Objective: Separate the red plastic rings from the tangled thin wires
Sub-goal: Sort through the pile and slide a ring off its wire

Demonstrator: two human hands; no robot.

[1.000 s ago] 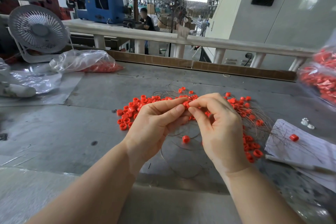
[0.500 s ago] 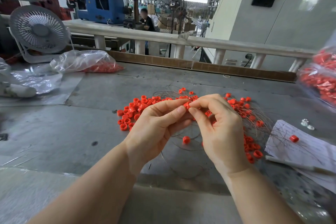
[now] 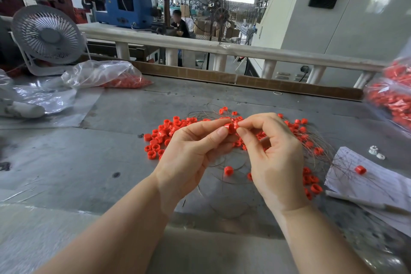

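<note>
Both hands are raised over the grey table (image 3: 89, 162). My left hand (image 3: 191, 151) pinches a red plastic ring (image 3: 231, 128) between thumb and forefinger. My right hand (image 3: 271, 153) pinches at the same ring's right side, where a thin wire seems to run. Below them a tangle of thin wires (image 3: 224, 162) loops across the table, with rings caught in it at the right (image 3: 311, 181). A pile of loose red rings (image 3: 160, 138) lies to the left of my hands. One single ring (image 3: 228, 170) sits under my hands.
A sheet of paper (image 3: 373, 182) with one red ring (image 3: 360, 169) and two small white parts (image 3: 377, 152) lies at the right. Clear bags of red rings sit at the far left (image 3: 104, 75) and right edge (image 3: 391, 98). A white desk fan (image 3: 47, 36) stands back left.
My hands have lifted slightly and the pinched ring now shows more clearly between the fingertips. My right fingers have spread a little. The piles on the table have not moved.
</note>
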